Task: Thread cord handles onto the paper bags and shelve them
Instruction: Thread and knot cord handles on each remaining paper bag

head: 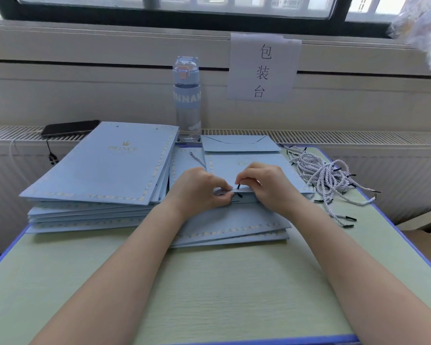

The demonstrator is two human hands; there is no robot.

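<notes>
Head view shows both hands meeting at the near edge of a flat blue paper bag (279,168), which lies on top of a low stack of bags (234,225) at the middle of the green table (209,282). The left hand (199,188) pinches the bag's edge between thumb and curled fingers. The right hand (266,185) pinches the black tip of a cord (238,187) at that same edge; whether the tip sits in a hole cannot be told. A loose pile of cords (329,178) lies just right of the bag, and a taller stack of flat bags (105,170) sits to its left. A water bottle (186,100) stands behind the bags, and a phone (70,128) lies behind the taller stack.
</notes>
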